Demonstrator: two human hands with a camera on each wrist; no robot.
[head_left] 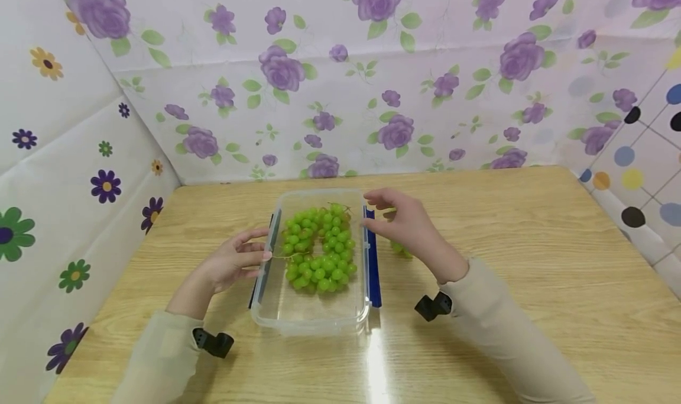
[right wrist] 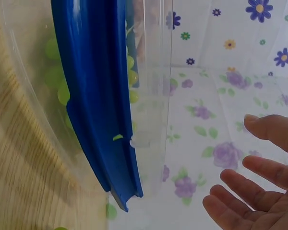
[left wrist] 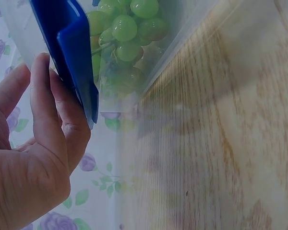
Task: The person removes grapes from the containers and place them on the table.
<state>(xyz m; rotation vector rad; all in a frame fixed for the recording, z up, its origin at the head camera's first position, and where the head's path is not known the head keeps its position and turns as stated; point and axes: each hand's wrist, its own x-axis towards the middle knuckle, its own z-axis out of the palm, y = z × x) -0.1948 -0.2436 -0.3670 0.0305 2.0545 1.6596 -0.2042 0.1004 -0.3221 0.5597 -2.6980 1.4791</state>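
A clear plastic food container (head_left: 308, 321) stands on the table with its top uncovered. Its blue side clips (head_left: 374, 274) hang outward along both long sides. Inside lies a bunch of green grapes (head_left: 324, 268), its stem reaching toward the left rim. My left hand (head_left: 229, 262) is at the left side, extended fingertips touching the blue clip (left wrist: 77, 52) and rim. My right hand (head_left: 407, 220) hovers by the right rim with spread, slightly bent fingers, holding nothing. In the right wrist view, a gap separates that hand (right wrist: 264, 187) from the container.
More green grapes (head_left: 401, 249) lie on the wooden table (head_left: 505, 232) right of the container, partly hidden beneath my right hand. A purple-flowered cloth (head_left: 340, 96) hangs behind the table, with patterned sheets at both sides. Black wrist cameras (head_left: 433, 306) sit at both cuffs.
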